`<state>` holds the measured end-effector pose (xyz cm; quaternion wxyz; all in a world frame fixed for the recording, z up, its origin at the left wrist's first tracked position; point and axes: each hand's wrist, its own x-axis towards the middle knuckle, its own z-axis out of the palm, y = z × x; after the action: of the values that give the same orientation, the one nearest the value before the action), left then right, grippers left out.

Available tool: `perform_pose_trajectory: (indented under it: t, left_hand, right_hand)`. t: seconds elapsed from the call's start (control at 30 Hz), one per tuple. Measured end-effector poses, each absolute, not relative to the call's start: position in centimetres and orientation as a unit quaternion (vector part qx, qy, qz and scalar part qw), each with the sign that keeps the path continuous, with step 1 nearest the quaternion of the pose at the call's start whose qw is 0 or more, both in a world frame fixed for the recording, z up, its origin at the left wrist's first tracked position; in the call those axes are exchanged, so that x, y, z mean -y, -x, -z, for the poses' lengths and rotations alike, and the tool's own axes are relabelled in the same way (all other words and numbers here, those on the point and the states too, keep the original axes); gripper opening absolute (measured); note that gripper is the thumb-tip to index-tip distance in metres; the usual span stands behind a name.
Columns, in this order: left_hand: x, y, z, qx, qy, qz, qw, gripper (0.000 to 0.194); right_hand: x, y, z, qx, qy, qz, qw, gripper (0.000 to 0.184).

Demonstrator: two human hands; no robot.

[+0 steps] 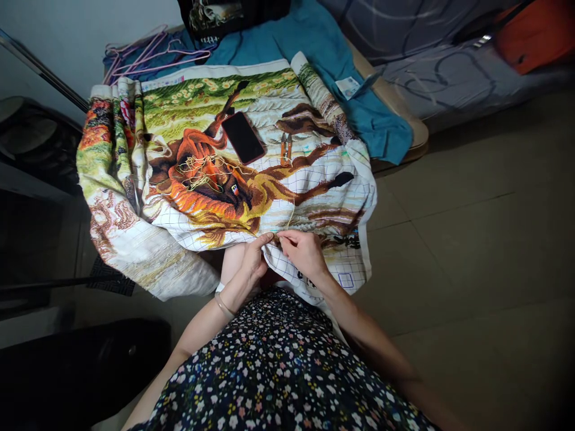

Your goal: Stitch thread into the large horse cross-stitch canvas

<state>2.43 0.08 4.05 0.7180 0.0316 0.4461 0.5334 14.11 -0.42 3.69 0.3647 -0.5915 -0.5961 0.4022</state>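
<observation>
A large cross-stitch cloth with a partly stitched horse picture and a printed grid spreads over my lap. My left hand grips its near edge, thumb on top and fingers hidden underneath. Close beside it, my right hand is closed in a pinch on what looks like a fine needle, barely visible at this size. From those fingertips a pale thread curves up over the cloth. Farther up lie a tangle of yellow thread, small orange-handled thread snips and a dark phone.
The cloth is rolled at its left and right sides. Behind it, a teal cloth covers a padded seat, with pink and purple hangers and a black bag. Tiled floor extends to the right.
</observation>
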Motion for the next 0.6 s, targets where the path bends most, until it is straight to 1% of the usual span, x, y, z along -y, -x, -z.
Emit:
perform_pose_trajectory:
  t: [0.17,0.27,0.43,0.6]
  left_hand:
    - [-0.1,-2.5,-3.8,-0.450,-0.032,-0.528,0.719,0.024]
    - [-0.1,-2.5,-3.7,-0.457,-0.035,-0.535,0.710,0.025]
    - [-0.2,-2.5,-3.4,-0.452,-0.042,-0.542,0.707,0.025]
    - [-0.5,-2.4,-2.3,-0.461,-0.055,-0.544,0.698,0.021]
  right_hand:
    - [0.3,-13.6,-4.6,0.614,0.612,-0.363,0.342,0.023]
    - [0.4,-12.9,-4.9,0.602,0.631,-0.351,0.341,0.017]
    - [0.8,-12.5,-4.0,0.541,0.620,-0.444,0.355,0.012]
    - [0.8,-12.9,-2.7,0.545,0.601,-0.436,0.390,0.012]
